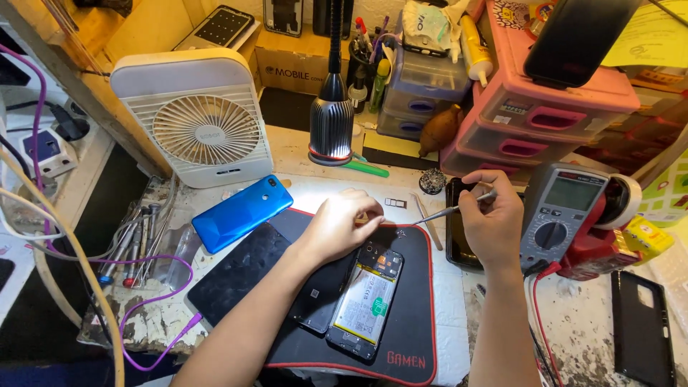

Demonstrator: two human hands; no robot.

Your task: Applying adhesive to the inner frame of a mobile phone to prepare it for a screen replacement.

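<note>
Here, a cluttered phone repair bench seen from above, with two bare arms reaching in.

Left hand: the left hand [342,223] rests palm down on a black work mat [412,315] edged in red, fingers curled close together with the tips pinched; what they pinch is too small to tell.

Right hand: the right hand [493,215] grips thin metal tweezers [450,208] between thumb and fingers, the tip pointing toward the left fingertips and stopping just short of them.

Opened phone: an opened phone [367,301] lies on the mat just below the left wrist, back cover off, its pale battery carrying a small green label.

Blue phone: a blue phone [241,212] lies face down, just left of the left hand's knuckles.

Multimeter: a grey multimeter [562,218] with a round dial stands just right of the right hand, on a red base.

Lamp: a ribbed metal lamp head [331,127] shines down beyond the left fingers.

Fan: a white desk fan [197,118] stands well beyond the left hand, to its left.

Packages: a brown cardboard box [295,70] with dark print on its front sits behind the lamp; pink plastic drawers [545,115] stack up beyond the right fingers.

Sign: a yellow paper sheet [656,36] hangs at the far upper right.

Tools: screwdrivers [136,244] lie in a row far left of the hands.
</note>
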